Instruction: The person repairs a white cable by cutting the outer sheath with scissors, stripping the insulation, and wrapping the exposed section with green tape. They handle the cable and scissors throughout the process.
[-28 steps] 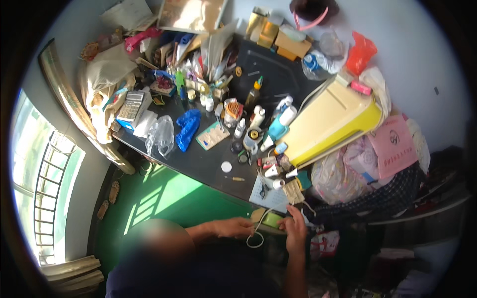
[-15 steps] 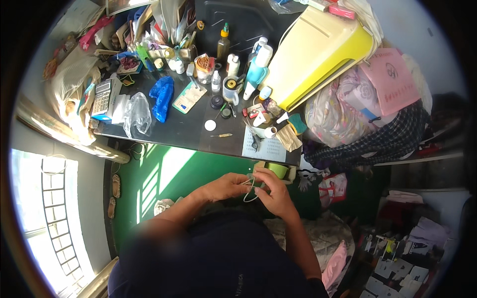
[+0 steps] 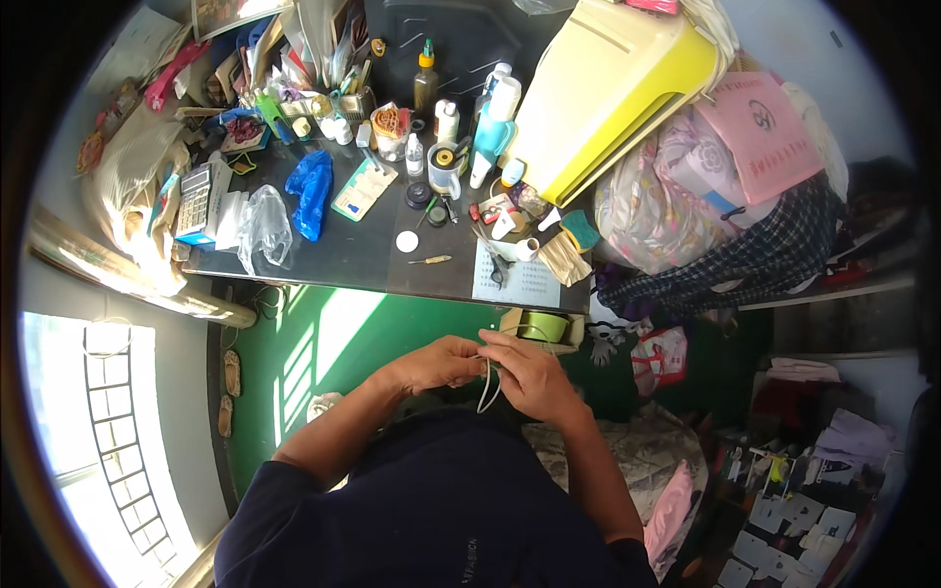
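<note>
In front of my body, just off the near edge of the desk, my left hand (image 3: 441, 365) and my right hand (image 3: 532, 376) meet at the fingertips. Both pinch a thin whitish cord (image 3: 487, 397). One loop of it hangs below the fingers, and another thin part arcs out past my right hand. The exact place where the fingers grip the cord is hidden behind my right fingers. Beyond the hands, a green bowl-like thing (image 3: 543, 325) sits in a cardboard box (image 3: 561, 348) below the desk edge.
The black desk (image 3: 368, 260) carries scissors (image 3: 497, 274) on a printed sheet, a small awl-like tool (image 3: 429, 260), a blue plastic bag (image 3: 310, 194), bottles and a calculator (image 3: 196, 201). A yellow-and-cream case (image 3: 608, 88) stands at the right, beside stuffed bags (image 3: 647, 216).
My right hand has turned and come closer to my left, its fingers now reaching over the left fingertips. Part of the cord now arcs out to the right. The view has shifted slightly.
</note>
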Demonstrator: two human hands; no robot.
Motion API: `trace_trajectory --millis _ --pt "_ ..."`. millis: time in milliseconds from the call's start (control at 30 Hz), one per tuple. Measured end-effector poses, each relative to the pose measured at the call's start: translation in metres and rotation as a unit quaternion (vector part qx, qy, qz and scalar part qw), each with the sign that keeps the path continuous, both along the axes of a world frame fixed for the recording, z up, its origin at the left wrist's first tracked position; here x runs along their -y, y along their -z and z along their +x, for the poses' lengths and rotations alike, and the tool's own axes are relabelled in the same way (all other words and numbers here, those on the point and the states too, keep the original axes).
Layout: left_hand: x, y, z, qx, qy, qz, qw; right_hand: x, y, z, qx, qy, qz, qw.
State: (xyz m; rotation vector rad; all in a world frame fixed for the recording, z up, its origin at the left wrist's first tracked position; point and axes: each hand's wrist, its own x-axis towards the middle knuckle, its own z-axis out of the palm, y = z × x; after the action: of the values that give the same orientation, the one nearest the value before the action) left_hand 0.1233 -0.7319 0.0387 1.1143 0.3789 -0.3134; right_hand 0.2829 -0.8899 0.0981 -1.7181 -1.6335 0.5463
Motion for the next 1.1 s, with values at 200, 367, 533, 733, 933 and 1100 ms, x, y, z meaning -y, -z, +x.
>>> trace_trajectory --millis 200,367,533,733,933,1100 --pt "-0.001 0.0 -0.005 0.009 -0.053 -0.183 0.982 0.007 0.002 0.009 -0.028 0.018 -0.057 0.998" --pt "-0.001 0.004 -0.01 -0.008 -0.136 -0.278 0.951 0.014 0.004 0.016 0.039 0.097 0.067 0.992" --pt "-0.001 0.012 -0.01 0.005 -0.229 -0.381 0.896 0.018 0.002 0.004 0.183 0.106 0.098 0.972" --pt "0.005 0.003 -0.002 0.015 -0.326 -0.391 0.861 0.024 0.024 -0.028 0.233 0.052 0.044 0.97" --pt "0.016 -0.003 0.003 0.024 -0.319 -0.262 0.91 0.019 0.021 -0.04 0.201 0.012 0.015 0.98" --pt "0.027 0.01 0.0 0.046 -0.268 -0.118 0.955 0.015 0.005 -0.033 0.129 0.011 0.031 0.991"
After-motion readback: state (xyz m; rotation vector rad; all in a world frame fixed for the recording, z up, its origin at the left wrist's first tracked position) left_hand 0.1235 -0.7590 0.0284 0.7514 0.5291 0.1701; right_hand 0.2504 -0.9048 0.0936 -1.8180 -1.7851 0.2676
